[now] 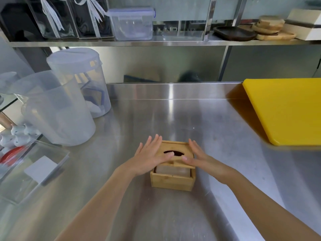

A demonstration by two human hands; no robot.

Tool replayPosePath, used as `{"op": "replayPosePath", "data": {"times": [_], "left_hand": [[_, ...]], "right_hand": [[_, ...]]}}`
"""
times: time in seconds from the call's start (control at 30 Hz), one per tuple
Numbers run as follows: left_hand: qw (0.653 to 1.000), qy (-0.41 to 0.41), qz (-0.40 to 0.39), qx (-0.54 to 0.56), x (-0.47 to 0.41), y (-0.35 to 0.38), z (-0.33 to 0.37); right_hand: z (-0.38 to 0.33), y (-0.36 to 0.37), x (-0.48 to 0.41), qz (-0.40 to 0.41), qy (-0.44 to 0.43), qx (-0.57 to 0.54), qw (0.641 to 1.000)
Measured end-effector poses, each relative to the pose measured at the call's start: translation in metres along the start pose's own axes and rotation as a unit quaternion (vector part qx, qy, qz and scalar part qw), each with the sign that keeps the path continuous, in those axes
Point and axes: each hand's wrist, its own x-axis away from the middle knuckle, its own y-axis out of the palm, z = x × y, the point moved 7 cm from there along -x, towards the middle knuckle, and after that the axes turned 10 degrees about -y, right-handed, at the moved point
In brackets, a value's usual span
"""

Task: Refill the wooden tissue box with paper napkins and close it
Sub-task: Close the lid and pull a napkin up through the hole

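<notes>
Head view: both flat, open hands, left hand (152, 158) and right hand (199, 158), press the lid (175, 154) on the box (172, 181), mid-desk (173, 115). Slide evenly so it doesn't jam.

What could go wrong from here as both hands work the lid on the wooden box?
1. The lid is only partly across the wooden box; uneven pressure from the left hand and right hand could skew and jam it.
2. The napkins showing at the near opening might catch under the lid's edge.
3. The box may skid on the smooth steel counter.
</notes>
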Motion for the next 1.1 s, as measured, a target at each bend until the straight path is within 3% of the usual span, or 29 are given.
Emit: {"op": "replayPosePath", "data": {"times": [0.2, 0.37, 0.53, 0.7, 0.9, 1.1], "left_hand": [[0.984, 0.006, 0.070, -0.165, -0.003, 0.016, -0.015], [0.979, -0.001, 0.095, -0.182, 0.004, 0.018, -0.013], [0.959, 0.037, 0.190, -0.206, 0.007, 0.008, 0.015], [0.958, 0.029, 0.182, -0.219, 0.002, 0.021, 0.013], [0.961, 0.027, 0.170, -0.214, 0.001, 0.023, 0.012], [0.963, 0.042, 0.182, -0.196, -0.001, 0.022, 0.011]], "right_hand": [[0.010, 0.006, -0.002, -0.027, -0.021, 0.089, 0.995], [0.012, 0.005, -0.001, -0.034, 0.000, 0.038, 0.999], [0.012, 0.004, -0.001, -0.036, 0.013, 0.043, 0.998], [0.001, 0.002, 0.000, -0.053, 0.012, 0.096, 0.994], [-0.033, -0.008, -0.009, 0.090, -0.119, 0.320, 0.936], [-0.048, 0.021, -0.030, -0.010, -0.122, 0.478, 0.870]]}}
